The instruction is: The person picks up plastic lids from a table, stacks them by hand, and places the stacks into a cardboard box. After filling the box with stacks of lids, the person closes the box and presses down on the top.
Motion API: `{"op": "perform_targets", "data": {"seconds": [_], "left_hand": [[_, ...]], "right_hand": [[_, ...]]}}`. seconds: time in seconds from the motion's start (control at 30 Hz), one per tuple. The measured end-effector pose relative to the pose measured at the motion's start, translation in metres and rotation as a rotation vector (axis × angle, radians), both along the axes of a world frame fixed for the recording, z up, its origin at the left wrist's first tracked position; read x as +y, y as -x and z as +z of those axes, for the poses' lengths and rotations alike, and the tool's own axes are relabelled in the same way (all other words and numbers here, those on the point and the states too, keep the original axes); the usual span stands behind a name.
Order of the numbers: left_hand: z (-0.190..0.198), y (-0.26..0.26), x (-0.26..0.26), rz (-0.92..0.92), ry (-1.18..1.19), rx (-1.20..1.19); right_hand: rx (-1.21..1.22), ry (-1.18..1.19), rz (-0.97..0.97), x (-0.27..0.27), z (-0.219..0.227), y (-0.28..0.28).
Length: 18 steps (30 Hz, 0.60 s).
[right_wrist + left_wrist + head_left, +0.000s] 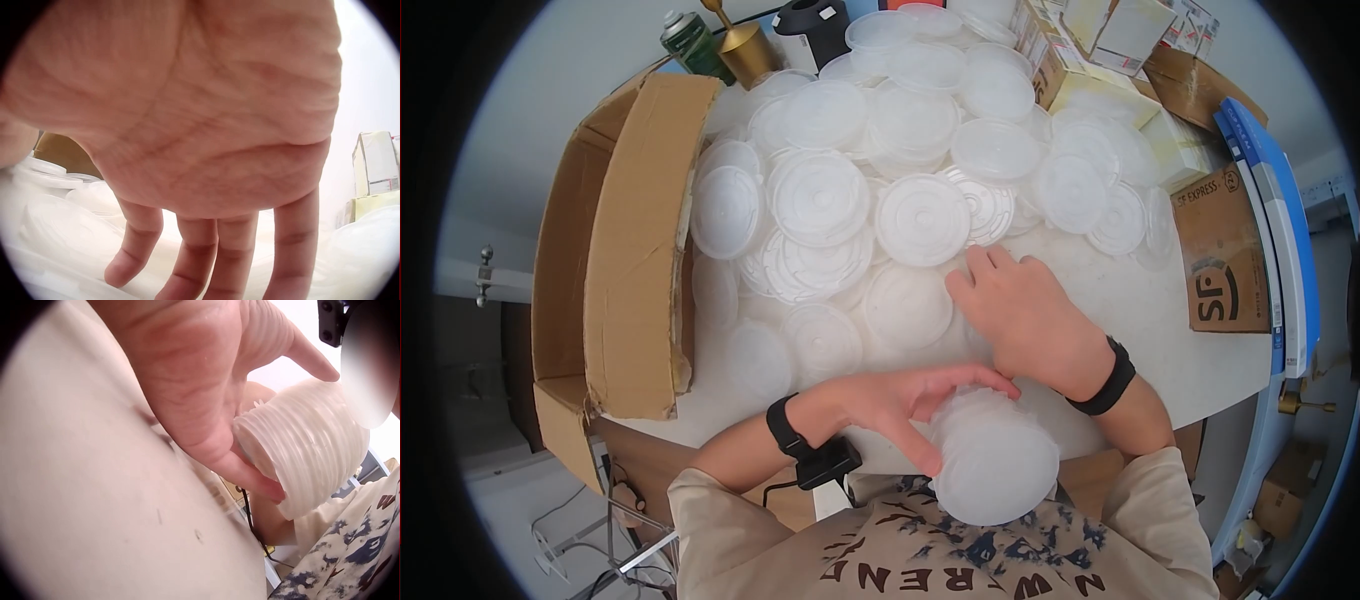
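Observation:
A stack of round translucent plastic lids (998, 465) is held by my left hand (900, 402) near the table's front edge, against the shirt in the head view. In the left wrist view, the stack (312, 447) lies on its side, with thumb and fingers spread around it. My right hand (1038, 318) reaches over the front of a heap of loose lids (820, 197), fingertips right at a lid (922, 220). The right wrist view shows its palm (206, 119) with fingers loosely extended down toward the lids and nothing gripped.
An open cardboard box (640, 250) stands at the left of the white table (1140, 330). Cartons (1225, 250) and blue-and-white binders (1280, 230) line the right side. A green can (693, 45) and a brass-coloured vessel (747, 52) stand at the back left.

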<state>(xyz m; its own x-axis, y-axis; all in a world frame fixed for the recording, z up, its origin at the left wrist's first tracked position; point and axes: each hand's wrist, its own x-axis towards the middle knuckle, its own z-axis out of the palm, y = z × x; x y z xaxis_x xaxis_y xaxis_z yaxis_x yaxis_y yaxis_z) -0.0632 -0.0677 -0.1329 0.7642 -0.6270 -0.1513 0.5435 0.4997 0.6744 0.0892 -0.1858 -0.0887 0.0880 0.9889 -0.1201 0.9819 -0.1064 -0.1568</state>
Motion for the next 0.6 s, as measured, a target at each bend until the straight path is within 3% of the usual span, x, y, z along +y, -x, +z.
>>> {"op": "perform_targets", "data": {"seconds": [0.23, 0.47, 0.57, 0.6], "left_hand": [[0.0, 0.001, 0.0, 0.017, -0.02, -0.023], [0.003, -0.001, 0.002, 0.004, -0.002, -0.016], [0.003, -0.001, 0.001, 0.03, 0.003, -0.015], [0.004, -0.002, 0.0, 0.114, -0.019, 0.03]], "right_hand": [[-0.053, -0.029, -0.039, -0.002, -0.006, -0.001], [0.174, 0.039, -0.067, -0.011, 0.043, -0.031], [0.3, 0.008, -0.128, -0.021, 0.069, -0.044], [0.365, 0.015, -0.175, -0.024, 0.079, -0.048]]}}
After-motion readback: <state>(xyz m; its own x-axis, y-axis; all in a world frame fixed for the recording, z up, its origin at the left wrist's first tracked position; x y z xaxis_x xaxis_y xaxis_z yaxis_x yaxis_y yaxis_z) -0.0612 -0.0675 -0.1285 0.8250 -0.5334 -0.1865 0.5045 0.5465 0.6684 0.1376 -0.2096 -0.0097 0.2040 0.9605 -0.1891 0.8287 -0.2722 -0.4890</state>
